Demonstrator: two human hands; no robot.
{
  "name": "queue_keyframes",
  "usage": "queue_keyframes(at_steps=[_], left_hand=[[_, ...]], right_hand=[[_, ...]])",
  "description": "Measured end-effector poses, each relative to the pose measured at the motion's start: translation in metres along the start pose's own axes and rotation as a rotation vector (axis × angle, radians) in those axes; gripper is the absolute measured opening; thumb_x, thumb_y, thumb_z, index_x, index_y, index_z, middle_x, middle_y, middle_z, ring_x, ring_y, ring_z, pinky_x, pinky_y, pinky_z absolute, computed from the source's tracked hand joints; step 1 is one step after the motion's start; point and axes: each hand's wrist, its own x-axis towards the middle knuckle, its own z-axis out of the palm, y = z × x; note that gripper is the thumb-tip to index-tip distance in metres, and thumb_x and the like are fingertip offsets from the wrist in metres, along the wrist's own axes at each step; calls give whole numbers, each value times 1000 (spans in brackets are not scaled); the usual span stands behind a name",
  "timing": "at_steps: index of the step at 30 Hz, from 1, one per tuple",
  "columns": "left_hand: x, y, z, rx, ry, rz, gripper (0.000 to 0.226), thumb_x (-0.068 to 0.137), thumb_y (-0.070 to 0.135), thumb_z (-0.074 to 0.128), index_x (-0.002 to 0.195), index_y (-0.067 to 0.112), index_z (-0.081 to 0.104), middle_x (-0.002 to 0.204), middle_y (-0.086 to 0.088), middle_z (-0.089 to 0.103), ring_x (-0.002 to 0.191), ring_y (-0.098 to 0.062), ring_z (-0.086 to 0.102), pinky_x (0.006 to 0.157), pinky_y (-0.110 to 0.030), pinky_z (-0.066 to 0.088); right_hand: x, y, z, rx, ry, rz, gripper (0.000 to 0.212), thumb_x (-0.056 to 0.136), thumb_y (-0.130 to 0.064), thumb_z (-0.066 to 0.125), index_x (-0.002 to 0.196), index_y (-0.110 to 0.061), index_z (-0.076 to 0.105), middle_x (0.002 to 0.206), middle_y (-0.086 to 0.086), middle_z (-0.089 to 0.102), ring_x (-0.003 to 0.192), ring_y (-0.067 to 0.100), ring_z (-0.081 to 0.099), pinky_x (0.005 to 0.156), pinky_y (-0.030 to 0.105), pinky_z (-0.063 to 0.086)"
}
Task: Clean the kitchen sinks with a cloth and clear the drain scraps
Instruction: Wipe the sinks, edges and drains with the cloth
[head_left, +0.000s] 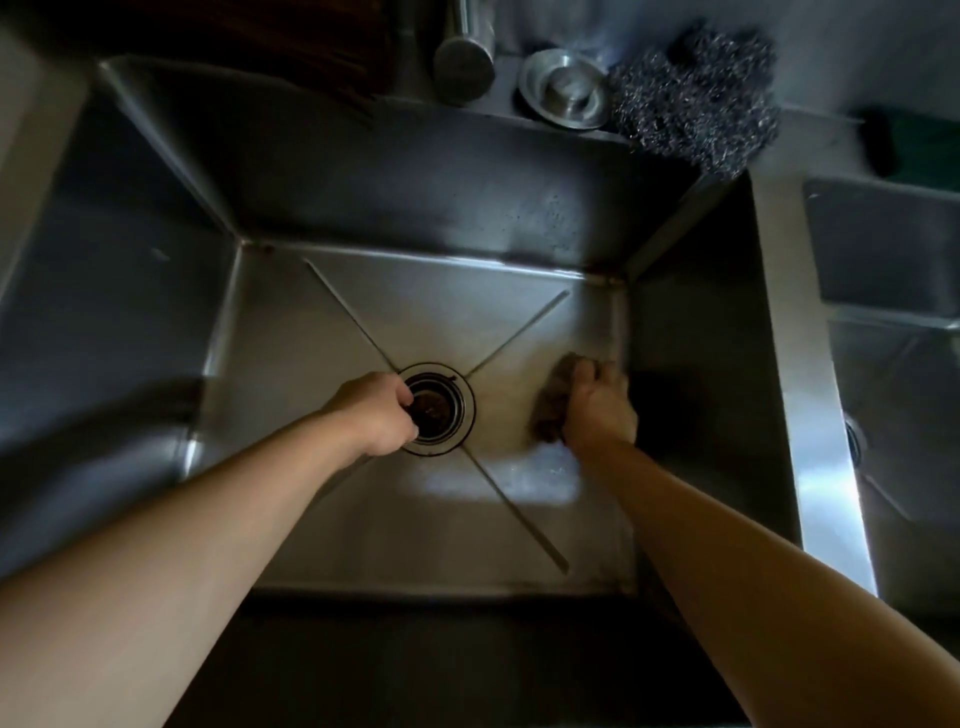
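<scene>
I look down into a deep steel sink (363, 291). At the middle of its floor sits the round drain (441, 410), with dark brown scraps inside the strainer. My left hand (376, 415) is at the drain's left rim, fingers curled round the strainer's edge. Right of the drain, my right hand (600, 410) grips a brownish cloth (553, 402) and presses it on the sink floor near the right wall. The cloth is blurred.
A second sink (893, 291) lies to the right past a steel divider (795, 332). On the back ledge stand a steel wool ball (696, 98), a metal drain stopper (563, 88) and the tap's base (465, 52). A wet bright patch (524, 478) marks the floor.
</scene>
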Motion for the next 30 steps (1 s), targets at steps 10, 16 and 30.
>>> queue_keyframes(at_steps=[10, 16, 30], left_hand=[[20, -3, -3, 19, 64, 7, 35, 79, 13, 70, 112, 20, 60, 115, -5, 63, 105, -24, 59, 91, -33, 48], [17, -13, -8, 21, 72, -14, 35, 80, 13, 69, 112, 23, 59, 117, -4, 61, 107, -23, 58, 95, -34, 48], [33, 26, -14, -76, 119, 86, 43, 81, 12, 70, 121, 20, 55, 118, -4, 61, 107, -22, 58, 93, -32, 48]], right_hand=[[3, -60, 34, 94, 14, -312, 61, 89, -14, 52, 145, -24, 29, 151, 4, 28, 129, 29, 32, 97, 43, 43], [-21, -92, 42, 138, -66, -529, 43, 88, -12, 57, 131, -12, 53, 135, 14, 49, 121, 37, 46, 88, 46, 47], [36, 0, -11, 235, 185, 36, 42, 97, -25, 31, 135, -17, 45, 133, 15, 50, 128, 34, 38, 94, 41, 41]])
